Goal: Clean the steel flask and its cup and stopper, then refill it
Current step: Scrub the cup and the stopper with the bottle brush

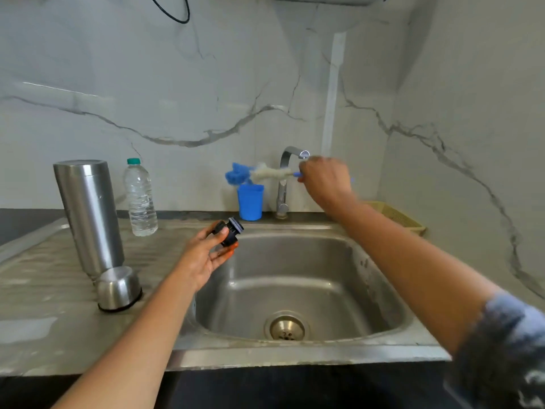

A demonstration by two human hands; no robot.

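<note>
Both hands are busy: the left hand (203,255) pinches the black stopper (231,231) over the sink (295,261) edge, probably so drips fall in. The right hand (324,180) grips the brush (259,174) by its handle near the tap (284,178), likely ready for scrubbing. The flask (88,214) and cup (119,287) stand on the worktop (35,290), seemingly upended to drain.

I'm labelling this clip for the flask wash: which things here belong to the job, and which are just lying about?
Belong to the job: steel flask; steel cup; stopper, held by the left hand; bottle brush, held by the right hand; tap; sink.

Lying about: blue tumbler; yellow basket; plastic water bottle, though it might serve the refill.
</note>
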